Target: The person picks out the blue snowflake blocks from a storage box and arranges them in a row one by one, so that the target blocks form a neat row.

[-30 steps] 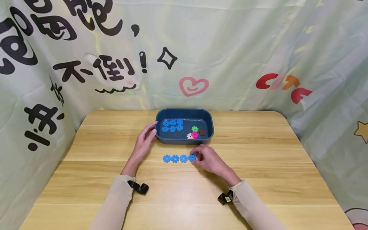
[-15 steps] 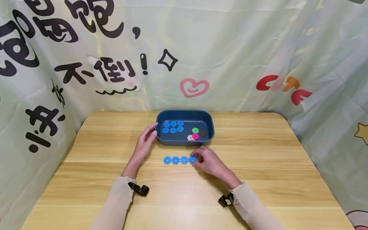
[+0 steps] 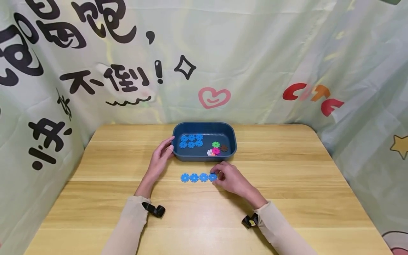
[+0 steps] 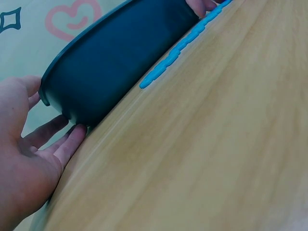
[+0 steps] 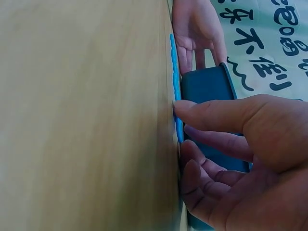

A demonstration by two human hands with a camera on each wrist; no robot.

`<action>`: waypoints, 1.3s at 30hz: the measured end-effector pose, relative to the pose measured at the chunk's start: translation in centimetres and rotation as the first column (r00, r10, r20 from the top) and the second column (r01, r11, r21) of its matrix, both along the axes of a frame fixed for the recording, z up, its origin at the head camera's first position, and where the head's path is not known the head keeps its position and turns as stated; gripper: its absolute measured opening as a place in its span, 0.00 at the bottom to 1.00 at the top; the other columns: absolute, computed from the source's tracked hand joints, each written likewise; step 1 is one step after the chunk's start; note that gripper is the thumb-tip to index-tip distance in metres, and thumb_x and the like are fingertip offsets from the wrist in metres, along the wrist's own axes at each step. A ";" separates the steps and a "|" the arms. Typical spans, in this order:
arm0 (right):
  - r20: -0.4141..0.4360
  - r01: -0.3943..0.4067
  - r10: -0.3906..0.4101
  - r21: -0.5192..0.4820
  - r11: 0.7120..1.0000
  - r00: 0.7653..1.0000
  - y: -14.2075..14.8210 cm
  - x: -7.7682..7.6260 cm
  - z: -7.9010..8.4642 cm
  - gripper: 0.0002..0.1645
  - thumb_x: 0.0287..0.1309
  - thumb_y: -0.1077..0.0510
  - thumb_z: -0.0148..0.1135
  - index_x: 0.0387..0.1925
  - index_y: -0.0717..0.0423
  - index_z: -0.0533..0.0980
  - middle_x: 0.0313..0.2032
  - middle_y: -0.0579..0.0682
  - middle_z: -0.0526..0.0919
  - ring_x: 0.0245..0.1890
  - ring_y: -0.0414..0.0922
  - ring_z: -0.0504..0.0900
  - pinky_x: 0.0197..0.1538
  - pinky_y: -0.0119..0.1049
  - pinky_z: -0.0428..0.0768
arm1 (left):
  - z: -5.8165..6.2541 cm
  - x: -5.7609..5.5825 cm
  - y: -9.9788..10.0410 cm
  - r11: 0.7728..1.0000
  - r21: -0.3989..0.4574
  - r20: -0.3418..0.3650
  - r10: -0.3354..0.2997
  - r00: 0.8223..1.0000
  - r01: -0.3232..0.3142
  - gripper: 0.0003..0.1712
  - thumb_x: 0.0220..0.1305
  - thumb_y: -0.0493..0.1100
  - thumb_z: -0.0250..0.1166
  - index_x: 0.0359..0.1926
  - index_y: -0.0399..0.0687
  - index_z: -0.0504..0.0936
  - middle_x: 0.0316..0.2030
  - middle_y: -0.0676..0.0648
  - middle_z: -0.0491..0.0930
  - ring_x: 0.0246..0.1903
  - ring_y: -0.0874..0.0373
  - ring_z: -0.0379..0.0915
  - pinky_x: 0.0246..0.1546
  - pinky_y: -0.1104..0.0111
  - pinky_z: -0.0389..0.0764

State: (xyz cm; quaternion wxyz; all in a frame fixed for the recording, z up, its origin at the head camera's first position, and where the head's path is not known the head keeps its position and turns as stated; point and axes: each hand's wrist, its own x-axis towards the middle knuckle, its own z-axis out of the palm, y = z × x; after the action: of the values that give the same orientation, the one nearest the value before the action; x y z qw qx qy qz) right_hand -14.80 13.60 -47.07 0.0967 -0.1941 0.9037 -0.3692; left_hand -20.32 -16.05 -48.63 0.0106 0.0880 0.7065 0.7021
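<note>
A row of several blue notched plastic snowflake discs [image 3: 194, 177] lies flat on the wooden table, in front of a dark blue bin [image 3: 188, 158]. My right hand [image 3: 232, 179] pinches the rightmost blue disc [image 3: 211, 177] between thumb and fingers, low at the tabletop. In the right wrist view the thumb [image 5: 202, 114] overlaps the edge-on row. My left hand [image 3: 158, 157] rests against the bin's left end. Its thumb and fingers touch the bin wall [image 4: 106, 67] without wrapping round it, as the left wrist view shows.
Inside the bin, several blue discs [image 3: 191, 141] are arranged at the left. Green [image 3: 216, 145], brown [image 3: 224, 148], pink [image 3: 216, 151] and white [image 3: 209, 152] discs lie at its right. A printed curtain [image 3: 255, 71] rises behind the table [image 3: 287, 159].
The hands, the row of discs and the bin keep their places. Only the camera's view has shifted slightly.
</note>
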 end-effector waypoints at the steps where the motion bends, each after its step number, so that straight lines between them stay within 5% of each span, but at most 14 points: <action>1: 0.004 0.004 -0.004 -0.006 1.000 1.000 0.0 0.0 0.0 0.16 0.55 0.66 0.76 0.46 0.57 0.84 0.40 0.50 0.78 0.37 0.43 0.79 0.39 0.31 0.82 | 0.0 0.0 0.0 1.000 0.001 0.000 -0.002 1.000 0.002 0.26 0.81 0.41 0.52 0.75 0.40 0.66 0.74 0.38 0.62 0.70 0.37 0.63 0.63 0.63 0.77; 5: -0.030 -0.003 0.001 -0.044 0.999 1.000 0.2 0.0 0.3 0.16 0.56 0.66 0.76 0.46 0.58 0.83 0.40 0.51 0.80 0.36 0.42 0.79 0.38 0.31 0.83 | -0.2 -0.2 0.3 1.000 0.009 -0.002 -0.006 1.000 0.006 0.27 0.81 0.41 0.52 0.75 0.40 0.66 0.74 0.38 0.62 0.70 0.37 0.64 0.60 0.69 0.78; 13: -0.185 -0.066 0.028 -0.201 0.977 0.982 0.4 -0.1 2.7 0.13 0.60 0.67 0.72 0.47 0.58 0.83 0.39 0.51 0.84 0.36 0.42 0.82 0.36 0.37 0.86 | -0.6 -0.2 0.7 1.000 0.017 -0.017 -0.013 1.000 0.013 0.27 0.81 0.42 0.53 0.75 0.38 0.65 0.74 0.34 0.61 0.70 0.36 0.63 0.61 0.66 0.79; 21: -0.274 -0.071 0.005 -0.229 0.971 0.962 -0.6 -2.8 4.0 0.12 0.62 0.65 0.71 0.47 0.59 0.83 0.39 0.49 0.83 0.35 0.43 0.82 0.36 0.38 0.87 | -0.3 -0.1 0.6 1.000 0.018 -0.002 -0.009 1.000 0.009 0.27 0.81 0.43 0.53 0.75 0.40 0.67 0.74 0.36 0.62 0.69 0.38 0.65 0.60 0.68 0.79; 29: -0.227 0.013 -0.061 -0.208 0.978 0.972 -1.2 -5.9 2.9 0.13 0.63 0.66 0.70 0.49 0.59 0.82 0.42 0.56 0.84 0.39 0.47 0.83 0.42 0.38 0.87 | -0.2 0.1 0.5 1.000 0.014 0.029 0.003 1.000 -0.003 0.27 0.81 0.43 0.54 0.75 0.43 0.68 0.74 0.40 0.63 0.70 0.41 0.65 0.61 0.67 0.78; 39: -0.160 0.019 -0.041 -0.141 0.990 0.986 -2.7 -9.0 2.7 0.17 0.65 0.64 0.69 0.54 0.64 0.80 0.49 0.61 0.82 0.44 0.51 0.83 0.46 0.42 0.87 | 0.1 0.0 0.0 1.000 0.010 0.031 0.012 0.999 -0.013 0.27 0.81 0.43 0.54 0.75 0.42 0.67 0.74 0.37 0.63 0.69 0.39 0.65 0.63 0.61 0.77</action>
State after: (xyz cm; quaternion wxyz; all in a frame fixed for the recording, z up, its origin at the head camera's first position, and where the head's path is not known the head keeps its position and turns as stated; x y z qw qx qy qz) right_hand -23.84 10.89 -44.37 0.0032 -0.2163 0.8835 -0.4156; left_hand -20.30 -16.06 -48.54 0.0167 0.0728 0.7033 0.7069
